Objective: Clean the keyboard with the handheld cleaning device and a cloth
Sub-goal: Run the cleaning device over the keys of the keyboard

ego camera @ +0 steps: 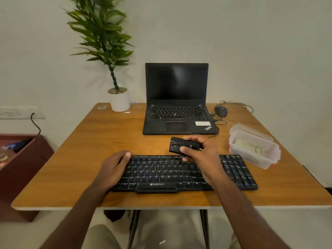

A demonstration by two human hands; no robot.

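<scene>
A black keyboard [161,174] lies near the front edge of the wooden table [100,133]. My left hand [113,168] grips the keyboard's left end, thumb on its top corner. My right hand [201,151] holds a small black handheld cleaning device [177,145] just above the keyboard's upper middle rows, fingers curled round it. A folded pale cloth [248,146] lies inside a clear plastic box [255,159] to the right of the keyboard.
An open black laptop [177,97] stands behind the keyboard. A wired mouse [221,110] and its cable lie right of it. A potted plant [119,99] stands at the back left. A dark red box [21,159] sits left of the table.
</scene>
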